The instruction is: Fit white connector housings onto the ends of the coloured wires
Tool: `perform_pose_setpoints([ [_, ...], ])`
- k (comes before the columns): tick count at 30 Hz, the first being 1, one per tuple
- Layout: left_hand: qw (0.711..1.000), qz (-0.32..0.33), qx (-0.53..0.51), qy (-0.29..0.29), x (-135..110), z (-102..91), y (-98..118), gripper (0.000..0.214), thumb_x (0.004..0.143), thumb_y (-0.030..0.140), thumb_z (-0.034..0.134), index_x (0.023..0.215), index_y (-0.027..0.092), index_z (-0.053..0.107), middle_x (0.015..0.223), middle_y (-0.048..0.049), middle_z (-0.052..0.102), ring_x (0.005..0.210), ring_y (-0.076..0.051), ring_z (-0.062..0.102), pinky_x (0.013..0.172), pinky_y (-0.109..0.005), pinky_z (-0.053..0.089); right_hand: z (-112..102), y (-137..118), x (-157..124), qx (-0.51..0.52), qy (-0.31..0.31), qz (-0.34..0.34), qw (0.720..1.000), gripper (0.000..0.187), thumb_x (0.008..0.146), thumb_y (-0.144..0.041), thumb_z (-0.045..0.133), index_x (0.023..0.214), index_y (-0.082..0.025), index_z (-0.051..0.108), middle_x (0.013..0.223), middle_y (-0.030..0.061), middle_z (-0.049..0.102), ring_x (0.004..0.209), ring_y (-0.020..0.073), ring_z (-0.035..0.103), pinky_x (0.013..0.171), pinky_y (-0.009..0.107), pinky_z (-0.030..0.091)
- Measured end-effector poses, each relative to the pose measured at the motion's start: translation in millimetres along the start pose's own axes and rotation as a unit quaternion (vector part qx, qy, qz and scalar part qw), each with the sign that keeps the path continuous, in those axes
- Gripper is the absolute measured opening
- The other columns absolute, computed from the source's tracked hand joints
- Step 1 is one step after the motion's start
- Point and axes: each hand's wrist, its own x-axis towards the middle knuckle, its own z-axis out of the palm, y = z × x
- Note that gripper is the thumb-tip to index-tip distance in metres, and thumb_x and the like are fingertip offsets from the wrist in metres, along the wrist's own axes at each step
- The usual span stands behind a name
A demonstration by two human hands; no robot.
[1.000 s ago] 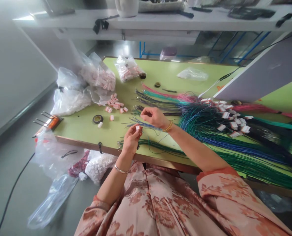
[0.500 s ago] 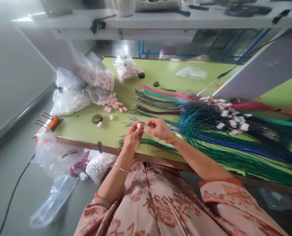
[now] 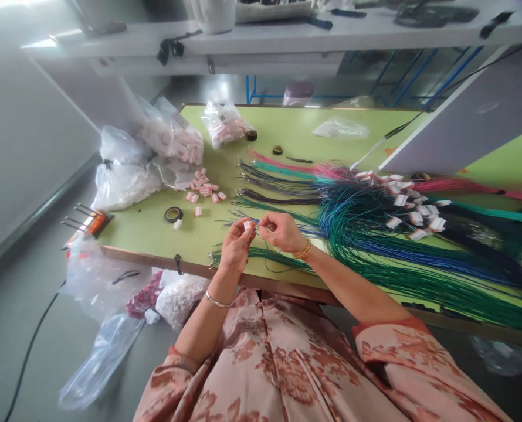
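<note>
My left hand (image 3: 236, 247) is raised over the near edge of the green table (image 3: 146, 225), its fingertips pinched on a small white connector (image 3: 247, 224). Right beside it my right hand (image 3: 282, 231) pinches a thin dark wire whose end meets the connector. Under both hands lie fanned bundles of green wires (image 3: 278, 258) and blue wires (image 3: 375, 246). A loose heap of pink-and-white connectors (image 3: 203, 189) sits on the table to the left.
Clear bags of connectors (image 3: 173, 138) crowd the table's left end, with tape rolls (image 3: 173, 214) nearby. Finished wires with white connectors (image 3: 410, 208) lie to the right beside a grey board (image 3: 472, 126). Plastic bags (image 3: 98, 275) hang below the table edge. A shelf (image 3: 287, 35) runs overhead.
My right hand drew back from the wire bundles toward my left hand, bringing a wire end up to the connector. Over the last half second both hands stayed nearly still.
</note>
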Motion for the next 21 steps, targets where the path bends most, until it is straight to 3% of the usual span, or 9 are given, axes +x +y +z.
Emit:
perform_pose_setpoints([
  [7, 1.0, -0.003, 0.018, 0.008, -2.2, 5.0, 0.3, 0.041, 0.059, 0.026, 0.088, 0.095, 0.019, 0.069, 0.091, -0.0022, 0.071, 0.083, -0.011, 0.064, 0.077, -0.024, 0.047, -0.7, -2.0, -1.6, -0.02, 0.018, -0.021, 0.999, 0.013, 0.074, -0.028, 0.059, 0.066, -0.017, 0.058, 0.058, -0.0029, 0.052, 0.051, 0.0073, 0.035, 0.05, 0.022, 0.029],
  [11, 1.0, 0.001, 0.022, 0.003, -4.1, 9.6, -3.9, 0.038, 0.06, 0.026, 0.087, 0.092, 0.018, 0.07, 0.087, -0.001, 0.07, 0.08, -0.01, 0.063, 0.077, -0.023, 0.047, 1.2, -0.6, -3.9, -0.026, 0.011, -0.019, 0.999, 0.017, 0.076, -0.031, 0.058, 0.065, -0.018, 0.054, 0.055, -0.0038, 0.048, 0.049, 0.0073, 0.033, 0.048, 0.023, 0.026],
  [16, 0.999, -0.019, 0.034, 0.016, -0.6, 8.2, -2.4, 0.037, 0.058, 0.024, 0.088, 0.09, 0.016, 0.07, 0.085, -0.0019, 0.071, 0.076, -0.01, 0.063, 0.074, -0.023, 0.046, -4.0, -1.3, -5.5, -0.05, -0.025, -0.047, 0.997, 0.016, 0.081, -0.029, 0.054, 0.069, -0.018, 0.055, 0.061, -0.0009, 0.055, 0.054, 0.0094, 0.042, 0.055, 0.023, 0.032],
  [21, 0.999, -0.019, 0.039, 0.015, 1.9, 9.8, -0.4, 0.04, 0.056, 0.026, 0.089, 0.09, 0.016, 0.071, 0.085, -0.0027, 0.071, 0.076, -0.01, 0.063, 0.073, -0.023, 0.047, -5.4, -2.2, -3.2, -0.078, -0.027, -0.06, 0.995, 0.016, 0.082, -0.027, 0.052, 0.068, -0.019, 0.051, 0.06, -0.001, 0.054, 0.054, 0.0096, 0.041, 0.056, 0.023, 0.031],
])
